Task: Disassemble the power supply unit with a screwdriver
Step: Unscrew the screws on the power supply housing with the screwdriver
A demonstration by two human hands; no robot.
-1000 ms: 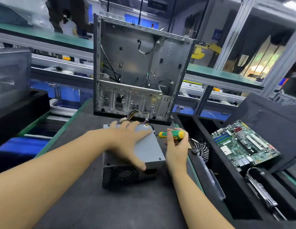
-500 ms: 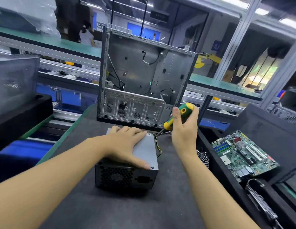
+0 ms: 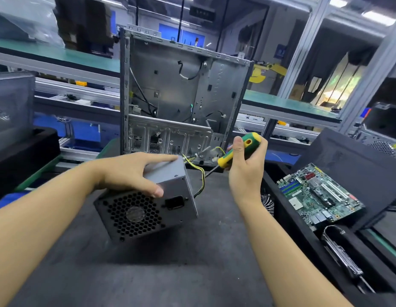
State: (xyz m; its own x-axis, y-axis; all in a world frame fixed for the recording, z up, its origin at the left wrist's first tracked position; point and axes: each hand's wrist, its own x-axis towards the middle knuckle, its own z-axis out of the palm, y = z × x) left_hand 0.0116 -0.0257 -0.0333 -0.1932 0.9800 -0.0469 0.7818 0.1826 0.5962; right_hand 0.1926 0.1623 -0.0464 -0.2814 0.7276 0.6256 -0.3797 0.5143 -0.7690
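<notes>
A grey power supply unit (image 3: 170, 196) with a honeycomb fan grille and a power socket is tilted up on the dark mat, its right side raised. My left hand (image 3: 128, 173) grips it from above, fingers over the top and thumb on the fan face. Yellow and black wires (image 3: 200, 171) run from its far end. My right hand (image 3: 243, 171) holds a green and yellow screwdriver (image 3: 239, 151) just right of the unit, its shaft pointing down-left toward the wires.
An empty metal computer case (image 3: 181, 96) stands upright behind the unit. A black tray at the right holds a green motherboard (image 3: 318, 196), a fan and a metal bracket (image 3: 340, 253). A black foam bin (image 3: 20, 156) sits at the left.
My left hand has tipped the power supply up and turned its fan face toward me. The right hand rose from the mat with the screwdriver and now holds it beside the unit.
</notes>
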